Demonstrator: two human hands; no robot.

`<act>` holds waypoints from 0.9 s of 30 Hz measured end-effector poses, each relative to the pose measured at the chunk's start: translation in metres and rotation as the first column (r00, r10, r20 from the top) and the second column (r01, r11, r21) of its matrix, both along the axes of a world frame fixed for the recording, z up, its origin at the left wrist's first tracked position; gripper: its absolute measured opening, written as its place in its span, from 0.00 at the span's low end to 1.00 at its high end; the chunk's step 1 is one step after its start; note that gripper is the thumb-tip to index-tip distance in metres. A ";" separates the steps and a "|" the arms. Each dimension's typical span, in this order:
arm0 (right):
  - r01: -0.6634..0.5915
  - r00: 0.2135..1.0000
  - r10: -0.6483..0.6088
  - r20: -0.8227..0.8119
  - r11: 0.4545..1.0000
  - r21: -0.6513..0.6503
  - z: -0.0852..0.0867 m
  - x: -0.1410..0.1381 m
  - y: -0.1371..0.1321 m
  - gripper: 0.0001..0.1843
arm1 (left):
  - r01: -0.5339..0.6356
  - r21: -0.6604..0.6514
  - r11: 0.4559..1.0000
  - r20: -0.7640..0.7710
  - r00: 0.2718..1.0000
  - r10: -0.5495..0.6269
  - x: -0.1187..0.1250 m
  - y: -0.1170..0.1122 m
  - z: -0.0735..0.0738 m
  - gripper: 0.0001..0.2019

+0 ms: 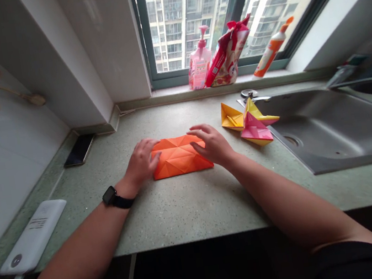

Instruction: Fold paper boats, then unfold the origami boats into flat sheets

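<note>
A sheet of orange origami paper point(180, 159), creased with diagonal and straight fold lines and folded into a wide rectangle, lies on the counter before me. My left hand point(142, 159) rests at its left edge, thumb and fingers apart. At the right end, my right hand point(212, 145) reaches over the paper with its fingers spread and slightly curved. Both hands seem to touch the paper lightly without gripping it. To the right stand folded paper boats: an orange-yellow one point(231, 117), a yellow one point(254, 112) and a pink one point(255, 128), set close together.
A steel sink point(344, 135) is set into the counter point(189, 213) at the right. On the windowsill are a pink pump bottle point(199, 66), a red bag point(229, 55) and an orange-white bottle point(272, 51). A phone point(79, 150) and a white power bank point(35, 234) lie at left.
</note>
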State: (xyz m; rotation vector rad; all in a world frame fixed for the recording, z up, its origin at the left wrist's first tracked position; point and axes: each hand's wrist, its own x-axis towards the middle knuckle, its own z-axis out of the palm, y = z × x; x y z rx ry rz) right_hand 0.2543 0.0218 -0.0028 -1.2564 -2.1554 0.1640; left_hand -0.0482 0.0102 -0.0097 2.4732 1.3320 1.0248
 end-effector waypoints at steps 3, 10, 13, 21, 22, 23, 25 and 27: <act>-0.131 0.987 0.134 0.088 0.991 -0.039 -0.007 -0.018 -0.008 0.21 | 0.143 -0.036 0.989 -0.102 0.984 -0.146 0.015 -0.006 -0.005 0.20; -0.169 0.953 0.201 0.225 0.973 -0.154 -0.031 -0.030 -0.004 0.29 | 0.195 -0.158 0.968 -0.203 0.953 -0.225 0.022 -0.004 -0.025 0.26; -0.157 0.943 0.205 0.262 0.969 -0.191 -0.037 -0.028 -0.002 0.33 | 0.178 -0.202 0.963 -0.246 0.943 -0.225 0.020 -0.003 -0.028 0.28; -0.119 0.922 0.218 0.319 0.946 -0.300 -0.040 -0.027 -0.002 0.47 | 0.108 -0.267 0.958 -0.375 0.904 -0.206 0.023 -0.007 -0.024 0.33; -0.111 0.918 0.221 0.330 0.941 -0.320 -0.039 -0.027 -0.002 0.49 | 0.100 -0.273 0.957 -0.398 0.894 -0.207 0.024 -0.008 -0.023 0.34; -0.104 0.914 0.224 0.339 0.936 -0.338 -0.038 -0.027 -0.002 0.51 | 0.096 -0.281 0.955 -0.420 0.883 -0.212 0.023 -0.008 -0.023 0.35; -0.096 0.909 0.230 0.349 0.927 -0.362 -0.036 -0.027 -0.001 0.55 | 0.092 -0.295 0.951 -0.455 0.862 -0.224 0.022 -0.008 -0.022 0.36; -0.097 0.906 0.239 0.348 0.920 -0.379 -0.035 -0.027 0.000 0.57 | 0.091 -0.305 0.948 -0.475 0.848 -0.234 0.021 -0.008 -0.023 0.37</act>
